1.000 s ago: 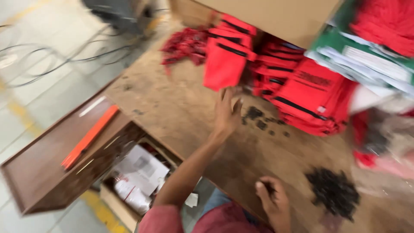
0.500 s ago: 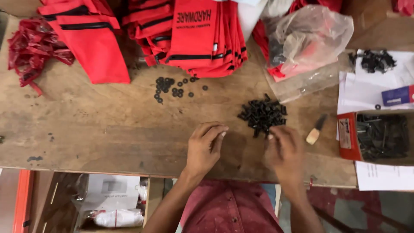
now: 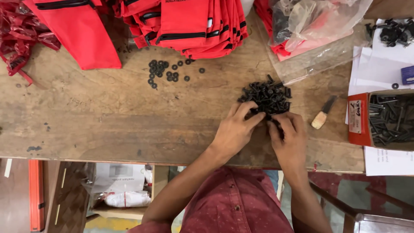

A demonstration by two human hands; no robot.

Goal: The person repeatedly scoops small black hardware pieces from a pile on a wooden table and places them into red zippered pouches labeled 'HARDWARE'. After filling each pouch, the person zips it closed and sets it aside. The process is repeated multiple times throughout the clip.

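Observation:
A pile of small black screws (image 3: 267,94) lies on the worn wooden workbench (image 3: 108,116). My left hand (image 3: 235,129) rests at the pile's near edge, its fingertips pinching at the screws. My right hand (image 3: 288,136) sits close beside it, fingers curled over a few screws at the same edge. The two hands nearly touch. What lies under the fingertips is hidden. A loose scatter of black washers (image 3: 166,71) lies to the left of the pile, apart from both hands.
Stacked red zip pouches (image 3: 189,23) line the far edge, with red ribbons (image 3: 19,32) at the left and a clear plastic bag (image 3: 310,30) at the right. A red box of black screws (image 3: 386,118), papers (image 3: 375,64) and a small wooden-handled tool (image 3: 322,115) lie to the right.
The view swung from the bench's left end to straight over the screw pile. Both hands came together and moved up to the pile's near edge.

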